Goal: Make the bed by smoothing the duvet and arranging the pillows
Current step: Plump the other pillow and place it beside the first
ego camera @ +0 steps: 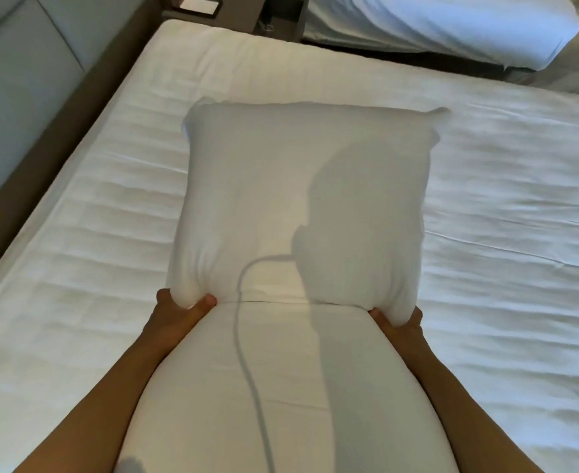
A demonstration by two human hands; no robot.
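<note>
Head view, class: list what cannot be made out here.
- Fingers of left hand and right hand: hidden behind the pillow.
- Bed under the pillow: covered.
- Second bed: cut off by the top edge.
- Nightstand items: cropped, too small.

Two bare forearms enter from the lower corners of the frame, with no sleeve covering either up to the frame edge. The left hand [175,310], lower left of centre, and the right hand [399,322], lower right of centre, wear no gloves. No ring, watch or bracelet shows on the visible parts.
</note>
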